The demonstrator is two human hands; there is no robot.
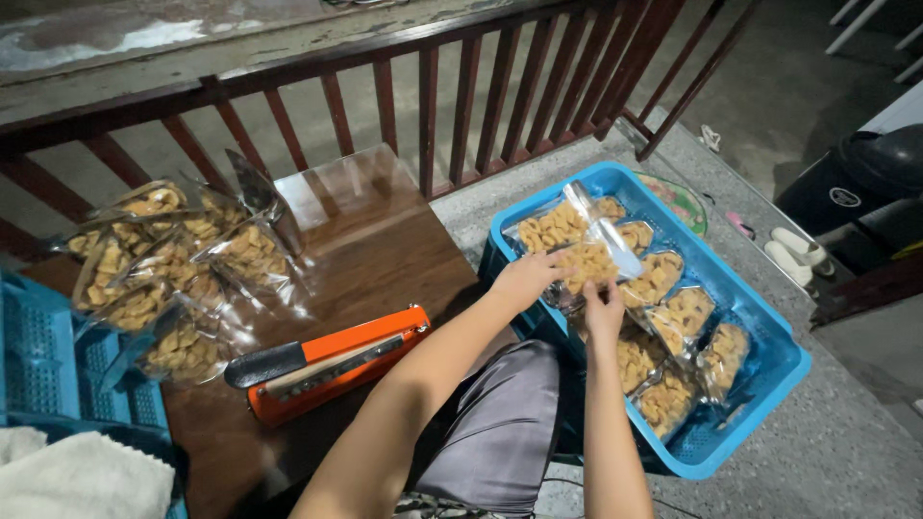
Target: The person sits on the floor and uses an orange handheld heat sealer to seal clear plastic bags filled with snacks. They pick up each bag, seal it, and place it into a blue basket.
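Note:
My left hand and my right hand both grip one clear plastic bag of golden snack pieces, held over a blue plastic crate on the floor to my right. The crate holds several more filled clear bags. On the brown wooden table to my left lies an orange impulse bag sealer with a black handle. A heap of filled snack bags sits at the table's left side.
A dark red wooden railing runs behind the table. A second blue crate with a white cloth stands at the far left. White sandals and a dark bin are on the concrete floor at right.

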